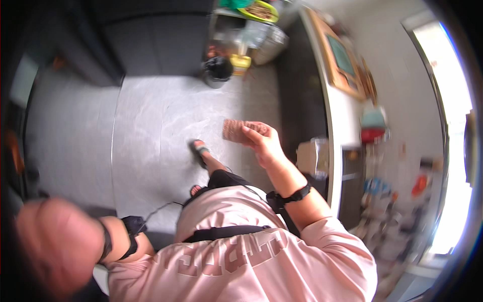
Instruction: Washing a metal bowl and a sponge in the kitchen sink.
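Observation:
A brown, ribbed, flat piece, perhaps a cloth or scrubbing pad (234, 130), is pinched in my right hand (264, 141), thumb on its near face. That hand is held out over the grey tiled floor, left of the counter. My left hand (58, 245) is raised close to the camera at the lower left. It is large and blurred, its fingers seem curled, and whether it holds anything cannot be told. Black straps with small devices are on both my wrists.
A white counter (341, 128) runs along the right, with a wooden board (345, 56) on it. A black-lined bin (217, 71) and a yellow container (240, 64) stand ahead on the floor, under a shelf with a yellow-green basket (277, 14). Dark cabinets stand at the upper left.

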`<state>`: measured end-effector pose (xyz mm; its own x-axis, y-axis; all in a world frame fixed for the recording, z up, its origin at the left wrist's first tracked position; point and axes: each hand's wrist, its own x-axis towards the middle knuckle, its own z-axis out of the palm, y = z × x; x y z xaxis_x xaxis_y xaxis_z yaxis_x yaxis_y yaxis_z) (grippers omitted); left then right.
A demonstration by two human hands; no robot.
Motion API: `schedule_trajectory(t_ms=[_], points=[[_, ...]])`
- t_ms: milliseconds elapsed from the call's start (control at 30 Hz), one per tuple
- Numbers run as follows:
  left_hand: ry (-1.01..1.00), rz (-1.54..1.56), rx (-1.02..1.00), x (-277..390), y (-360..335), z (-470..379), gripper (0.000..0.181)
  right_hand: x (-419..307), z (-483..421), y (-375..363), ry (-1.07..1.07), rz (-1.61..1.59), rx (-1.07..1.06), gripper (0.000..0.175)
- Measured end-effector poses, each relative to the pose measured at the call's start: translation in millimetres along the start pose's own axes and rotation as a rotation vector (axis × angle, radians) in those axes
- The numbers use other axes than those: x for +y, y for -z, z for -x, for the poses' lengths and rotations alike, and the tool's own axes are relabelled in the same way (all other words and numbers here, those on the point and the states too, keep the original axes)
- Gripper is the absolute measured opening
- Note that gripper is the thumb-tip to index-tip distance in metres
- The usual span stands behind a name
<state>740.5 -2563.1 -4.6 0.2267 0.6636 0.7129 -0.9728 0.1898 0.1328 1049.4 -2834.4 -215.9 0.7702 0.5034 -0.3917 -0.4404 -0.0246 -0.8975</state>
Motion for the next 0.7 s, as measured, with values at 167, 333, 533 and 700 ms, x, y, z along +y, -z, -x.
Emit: schedule_trajectory(t_ms=[167, 333, 533, 700], points=[[0.912, -0.185, -0.005, -231, -4, 131, 0.034, -2, 107, 161, 0.156, -0.29, 0.301, 0.03], [1.666, 0.118, 0.029, -380, -114, 370, 0.035, 4, 190, 268, 0.302, -0.807, 0.351, 0.028], [1.881, 0.21, 0.036, -493, -291, 571, 0.033, 64, 271, 467, 0.127, -0.137, 0.728, 0.036], [2.115, 0.228, -0.066, -601, -394, 748, 0.041, 131, 377, 727, 0.137, -0.311, 1.323, 0.031]])
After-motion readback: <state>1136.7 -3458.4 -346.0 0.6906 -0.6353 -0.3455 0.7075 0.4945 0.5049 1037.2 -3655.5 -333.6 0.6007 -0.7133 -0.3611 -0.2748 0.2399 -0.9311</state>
